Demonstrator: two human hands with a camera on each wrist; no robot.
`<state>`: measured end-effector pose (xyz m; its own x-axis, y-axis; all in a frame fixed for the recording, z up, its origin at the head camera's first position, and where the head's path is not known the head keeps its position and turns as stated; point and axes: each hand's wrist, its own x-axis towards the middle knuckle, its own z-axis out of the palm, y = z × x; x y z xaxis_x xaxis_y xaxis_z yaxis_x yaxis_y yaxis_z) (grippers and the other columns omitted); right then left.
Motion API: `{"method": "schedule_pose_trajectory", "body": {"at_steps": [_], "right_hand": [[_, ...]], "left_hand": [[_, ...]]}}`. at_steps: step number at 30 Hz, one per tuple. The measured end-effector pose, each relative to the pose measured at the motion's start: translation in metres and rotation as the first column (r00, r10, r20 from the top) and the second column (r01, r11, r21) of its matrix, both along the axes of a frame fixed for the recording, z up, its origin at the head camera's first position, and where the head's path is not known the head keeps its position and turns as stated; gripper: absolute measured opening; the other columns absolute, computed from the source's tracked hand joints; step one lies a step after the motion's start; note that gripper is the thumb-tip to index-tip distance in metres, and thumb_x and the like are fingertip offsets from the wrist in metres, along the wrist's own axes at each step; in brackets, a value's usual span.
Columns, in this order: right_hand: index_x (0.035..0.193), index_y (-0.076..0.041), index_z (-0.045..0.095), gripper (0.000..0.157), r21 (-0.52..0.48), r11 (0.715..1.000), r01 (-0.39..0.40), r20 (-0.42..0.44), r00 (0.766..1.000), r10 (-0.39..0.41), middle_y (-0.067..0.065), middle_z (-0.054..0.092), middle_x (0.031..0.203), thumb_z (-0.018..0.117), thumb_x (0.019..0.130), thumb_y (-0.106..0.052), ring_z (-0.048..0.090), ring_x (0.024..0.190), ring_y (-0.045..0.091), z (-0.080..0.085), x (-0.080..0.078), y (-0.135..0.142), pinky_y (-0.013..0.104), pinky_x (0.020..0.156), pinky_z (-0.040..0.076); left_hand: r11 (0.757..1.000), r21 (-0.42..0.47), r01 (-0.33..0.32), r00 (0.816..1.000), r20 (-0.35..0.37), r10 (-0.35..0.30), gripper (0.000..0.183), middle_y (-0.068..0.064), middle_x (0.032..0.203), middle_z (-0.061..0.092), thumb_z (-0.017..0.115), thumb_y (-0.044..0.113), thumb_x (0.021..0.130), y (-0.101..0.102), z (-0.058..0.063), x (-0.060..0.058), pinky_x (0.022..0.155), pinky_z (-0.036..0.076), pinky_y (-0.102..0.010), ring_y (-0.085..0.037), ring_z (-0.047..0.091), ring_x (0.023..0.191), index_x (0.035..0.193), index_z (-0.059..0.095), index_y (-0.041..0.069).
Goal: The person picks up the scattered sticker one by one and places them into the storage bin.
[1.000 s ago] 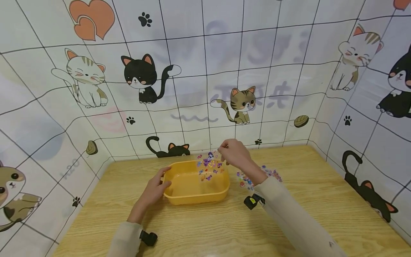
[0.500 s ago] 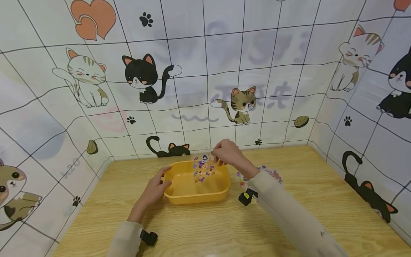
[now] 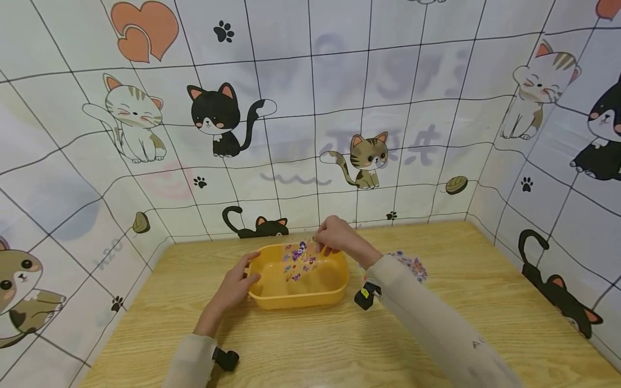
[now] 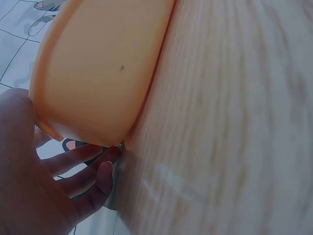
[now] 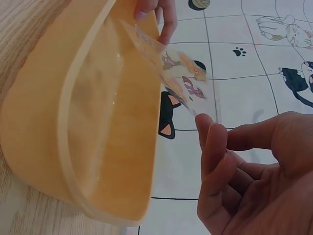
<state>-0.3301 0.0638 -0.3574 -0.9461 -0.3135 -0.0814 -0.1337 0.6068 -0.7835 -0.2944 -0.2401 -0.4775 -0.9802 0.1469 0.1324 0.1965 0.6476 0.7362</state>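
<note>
A yellow plastic basin [image 3: 298, 300] stands on the wooden table. My left hand [image 3: 235, 285] grips its left rim; in the left wrist view, several fingers [image 4: 80, 169] show at the outer wall. Over the basin's back part hangs a clear sheet printed with small colourful cartoon figures, like a sticker sheet [image 3: 299, 260]. My right hand [image 3: 337, 235] pinches this sheet by its right edge between thumb and fingertips. Seen from the right wrist, the sheet [image 5: 190, 85] slants from the pinch toward the basin's inside, and the basin's visible floor [image 5: 98, 122] is bare.
To the right of the basin, partly behind the right forearm, another patch of small colourful figures [image 3: 412, 265] lies on the table [image 3: 310, 350]. A white cat-print covering [image 3: 286, 151] rises behind the table and at both sides. A black wrist camera [image 3: 367, 295] hangs below the right sleeve.
My right hand has moved left and slightly down, carrying the sticker sheet farther over the basin. The left hand keeps its hold on the rim.
</note>
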Motion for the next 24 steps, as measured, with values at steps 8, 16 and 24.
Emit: {"method": "schedule_pose_trajectory", "body": {"at_steps": [8, 16, 24], "right_hand": [[0.072, 0.001, 0.071, 0.028, 0.017, 0.997, -0.069, 0.098, 0.993, 0.068, 0.013, 0.077, 0.076, 0.058, 0.096, -0.007, 0.069, 0.054, 0.021, -0.012, -0.003, -0.005, 0.024, 0.047, 0.04], [0.072, 0.002, 0.068, 0.029, 0.035, 0.998, -0.052, 0.18, 0.983, 0.044, 0.014, 0.077, 0.074, 0.061, 0.098, -0.009, 0.063, 0.049, 0.016, -0.024, -0.006, -0.006, 0.024, 0.045, 0.04], [0.077, 0.005, 0.075, 0.026, 0.097, 0.995, -0.03, 0.177, 0.984, 0.013, 0.013, 0.078, 0.075, 0.063, 0.096, -0.01, 0.068, 0.052, 0.017, -0.034, -0.011, -0.013, 0.023, 0.046, 0.041]], "left_hand": [[1.0, 0.02, 0.001, 1.0, 0.006, -0.001, 0.056, -0.021, 0.144, 0.057, 0.06, 0.017, 0.101, 0.002, -0.001, 0.0, 0.082, 0.052, -0.032, -0.024, 0.065, 0.095, 0.154, 0.045, 0.018], [1.0, 0.01, 0.007, 1.0, -0.004, -0.006, 0.055, -0.018, 0.148, 0.056, 0.06, 0.017, 0.101, 0.004, 0.001, 0.0, 0.092, 0.053, -0.039, -0.032, 0.062, 0.116, 0.154, 0.044, 0.017], [1.0, 0.006, -0.01, 1.0, 0.002, 0.01, 0.055, -0.019, 0.147, 0.057, 0.06, 0.016, 0.101, 0.003, 0.001, 0.002, 0.087, 0.053, -0.036, -0.03, 0.064, 0.105, 0.154, 0.045, 0.018]]}}
